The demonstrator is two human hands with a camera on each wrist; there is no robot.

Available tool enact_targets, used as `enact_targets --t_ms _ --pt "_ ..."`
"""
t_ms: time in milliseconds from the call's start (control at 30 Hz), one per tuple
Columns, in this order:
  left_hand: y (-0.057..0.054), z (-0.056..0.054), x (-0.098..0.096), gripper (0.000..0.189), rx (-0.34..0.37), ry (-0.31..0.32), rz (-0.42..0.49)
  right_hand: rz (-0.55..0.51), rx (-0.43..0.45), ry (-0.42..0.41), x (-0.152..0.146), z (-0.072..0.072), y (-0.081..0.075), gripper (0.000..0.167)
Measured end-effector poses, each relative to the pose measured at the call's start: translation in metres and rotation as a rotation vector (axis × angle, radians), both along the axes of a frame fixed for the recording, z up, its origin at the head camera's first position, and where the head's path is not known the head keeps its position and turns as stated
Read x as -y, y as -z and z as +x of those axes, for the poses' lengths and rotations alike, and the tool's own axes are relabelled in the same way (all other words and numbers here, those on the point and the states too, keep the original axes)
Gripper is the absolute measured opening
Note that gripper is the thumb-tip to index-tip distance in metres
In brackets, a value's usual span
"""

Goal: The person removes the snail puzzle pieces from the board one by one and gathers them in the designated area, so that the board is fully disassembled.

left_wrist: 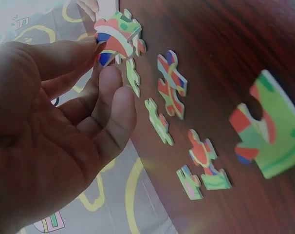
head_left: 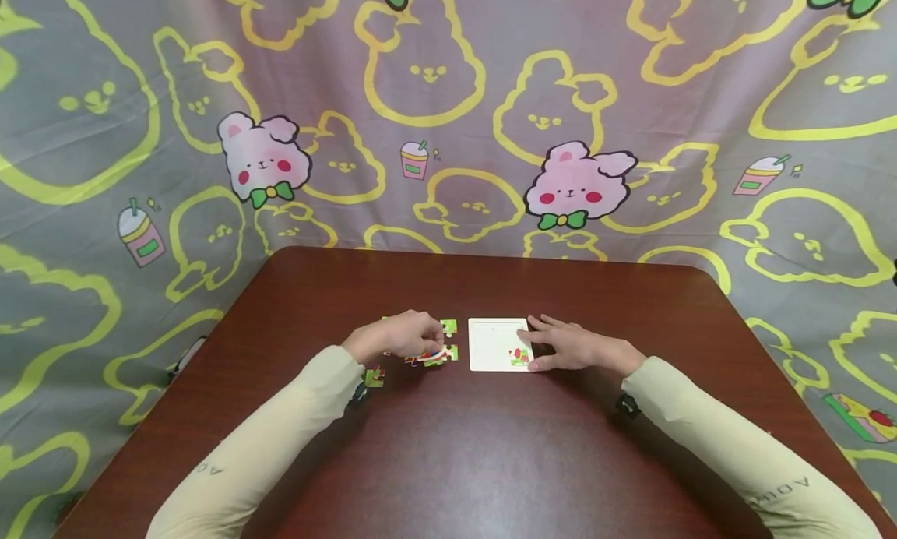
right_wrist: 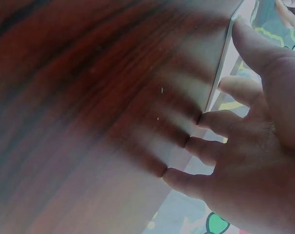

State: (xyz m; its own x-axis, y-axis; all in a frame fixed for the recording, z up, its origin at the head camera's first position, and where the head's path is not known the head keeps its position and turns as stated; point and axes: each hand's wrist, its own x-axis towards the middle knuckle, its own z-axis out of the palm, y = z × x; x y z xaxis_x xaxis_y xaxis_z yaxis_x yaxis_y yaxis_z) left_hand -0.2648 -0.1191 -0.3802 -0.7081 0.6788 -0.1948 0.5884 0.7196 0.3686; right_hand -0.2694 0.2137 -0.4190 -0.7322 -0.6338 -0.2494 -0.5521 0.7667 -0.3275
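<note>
My left hand (head_left: 409,335) pinches a jigsaw puzzle piece (left_wrist: 116,39) with red, blue, white and green print between thumb and fingers, held above the table. Other jigsaw pieces lie around and below that hand; one large green and red piece (left_wrist: 279,129) is nearest the left wrist camera. My right hand (head_left: 571,346) rests at the right edge of a white square puzzle board (head_left: 489,348), fingers spread and fairly straight, thumb at the lower right corner. A green and red piece (head_left: 518,357) sits in the board's lower right corner.
The dark brown wooden table (head_left: 462,461) runs back to a grey curtain (head_left: 448,134) with yellow cartoon outlines. Loose pieces lie left of the board, including a green one (head_left: 374,378) near the left wrist and another (head_left: 449,326) beyond the left fingers.
</note>
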Motion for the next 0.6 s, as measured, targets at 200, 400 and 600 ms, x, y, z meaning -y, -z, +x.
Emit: enact_targets --t_ms 200,400,600 --pt "0.003 0.005 0.008 0.010 -0.004 0.003 -0.006 -0.005 -0.002 -0.001 0.000 -0.001 0.000 0.072" --pt "0.006 0.013 0.012 0.009 0.065 0.002 -0.002 -0.010 0.003 -0.006 0.000 0.001 0.002 0.073" --pt "0.006 0.014 0.015 0.010 0.123 0.010 -0.026 -0.008 -0.006 0.007 -0.003 0.001 0.001 0.072"
